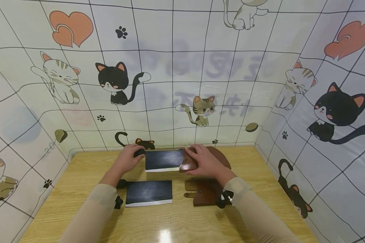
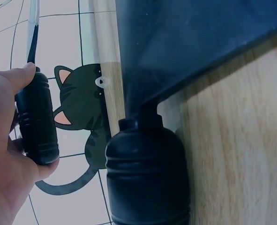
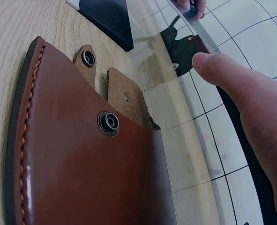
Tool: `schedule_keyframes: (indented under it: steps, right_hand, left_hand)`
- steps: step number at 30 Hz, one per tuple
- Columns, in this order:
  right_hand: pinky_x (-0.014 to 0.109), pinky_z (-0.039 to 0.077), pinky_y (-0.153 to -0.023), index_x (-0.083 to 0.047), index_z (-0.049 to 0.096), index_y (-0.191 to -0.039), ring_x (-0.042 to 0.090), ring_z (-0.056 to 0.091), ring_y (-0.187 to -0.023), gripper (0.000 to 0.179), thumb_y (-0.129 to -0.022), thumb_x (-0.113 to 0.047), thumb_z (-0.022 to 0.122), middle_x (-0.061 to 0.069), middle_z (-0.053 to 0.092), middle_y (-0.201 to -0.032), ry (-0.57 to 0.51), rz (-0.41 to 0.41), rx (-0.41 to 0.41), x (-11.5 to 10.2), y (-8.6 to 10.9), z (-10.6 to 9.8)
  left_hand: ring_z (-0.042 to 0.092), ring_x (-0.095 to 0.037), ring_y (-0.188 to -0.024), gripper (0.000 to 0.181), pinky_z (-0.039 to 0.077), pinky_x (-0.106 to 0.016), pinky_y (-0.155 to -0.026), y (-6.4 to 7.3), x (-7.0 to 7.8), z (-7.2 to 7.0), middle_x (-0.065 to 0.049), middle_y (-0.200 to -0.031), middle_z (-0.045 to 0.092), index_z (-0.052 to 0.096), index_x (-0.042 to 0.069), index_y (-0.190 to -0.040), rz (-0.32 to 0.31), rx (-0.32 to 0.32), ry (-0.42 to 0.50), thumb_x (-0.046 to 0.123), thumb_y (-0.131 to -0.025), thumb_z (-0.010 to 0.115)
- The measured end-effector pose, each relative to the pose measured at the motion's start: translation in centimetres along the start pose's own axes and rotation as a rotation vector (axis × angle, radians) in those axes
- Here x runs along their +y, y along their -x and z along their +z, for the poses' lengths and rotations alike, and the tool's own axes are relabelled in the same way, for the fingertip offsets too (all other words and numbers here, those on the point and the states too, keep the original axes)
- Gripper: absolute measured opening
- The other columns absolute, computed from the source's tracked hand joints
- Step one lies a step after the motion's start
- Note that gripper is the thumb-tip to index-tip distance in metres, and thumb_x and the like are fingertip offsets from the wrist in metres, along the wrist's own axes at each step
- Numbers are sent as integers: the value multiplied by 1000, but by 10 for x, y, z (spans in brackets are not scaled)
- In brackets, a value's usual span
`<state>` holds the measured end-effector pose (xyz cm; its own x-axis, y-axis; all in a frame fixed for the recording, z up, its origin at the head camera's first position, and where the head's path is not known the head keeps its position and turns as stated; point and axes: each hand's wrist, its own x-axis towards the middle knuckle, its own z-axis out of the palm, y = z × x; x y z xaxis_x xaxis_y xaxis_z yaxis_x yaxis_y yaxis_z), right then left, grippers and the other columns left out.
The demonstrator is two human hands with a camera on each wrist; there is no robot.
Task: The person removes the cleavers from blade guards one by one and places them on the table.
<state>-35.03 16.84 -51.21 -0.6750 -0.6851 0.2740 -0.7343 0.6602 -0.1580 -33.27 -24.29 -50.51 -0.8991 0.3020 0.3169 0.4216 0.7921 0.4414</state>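
Note:
My left hand [image 1: 127, 159] grips the black handle [image 2: 37, 122] of a cleaver [image 1: 163, 160], raised near the back of the table. Its dark blade with a pale edge points right, and the far end is hidden inside a brown leather sheath [image 1: 188, 164]. That sheath is held in my right hand [image 1: 204, 162], thumb on the near face. A second cleaver [image 1: 149, 192] lies closer to me, its black handle [image 2: 147, 183] to the left. Below my right hand lies another brown sheath [image 1: 205, 195], whose straps [image 3: 129, 96] are unfastened, with a metal snap [image 3: 108, 123] on its face.
The wooden table [image 1: 170, 222] meets a white grid-patterned cloth wall [image 1: 158, 118] with cartoon cats right behind my hands. Similar cloth [image 1: 331, 162] stands at the right and left sides.

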Motion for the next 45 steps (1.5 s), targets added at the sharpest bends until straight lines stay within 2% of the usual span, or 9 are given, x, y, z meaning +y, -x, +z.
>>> schedule_keyframes:
  steps: [9,16,19,35,45]
  right_hand:
    - [60,40,-122,-14,37,-173,35,40,-151,112,-86,-63,89,16,44,-164,1,6,0,0,3,-4]
    - [58,42,-120,-13,38,-173,34,40,-150,112,-88,-71,83,17,45,-164,14,-1,-1,2,6,-7]
    - [58,42,-120,-13,39,-173,35,41,-150,112,-88,-72,84,18,45,-164,9,0,1,4,7,-7]
    - [61,40,-122,-18,39,-173,36,40,-153,114,-83,-64,93,15,44,-165,3,71,-30,14,13,-13]
    - [63,37,-124,-14,42,-172,39,41,-153,115,-81,-60,96,18,45,-164,4,92,-38,24,19,-18]
  left_hand:
    - [61,-48,-128,33,48,-68,-108,1,-5,-1,-19,-132,72,74,2,-137,-2,5,-5,17,-107,77]
    - [64,-49,-122,31,50,-69,-104,2,-10,-4,-19,-128,73,75,1,-133,26,25,0,15,-105,78]
    - [64,-49,-123,32,50,-68,-105,3,-12,-4,-19,-128,73,75,1,-134,16,21,3,15,-105,78]
    - [61,-49,-131,33,45,-68,-112,10,-28,-10,-19,-133,70,73,0,-137,-20,9,-26,14,-107,76]
    - [63,-50,-125,30,48,-69,-107,16,-45,-14,-20,-128,72,74,1,-133,-7,-10,-31,14,-106,77]
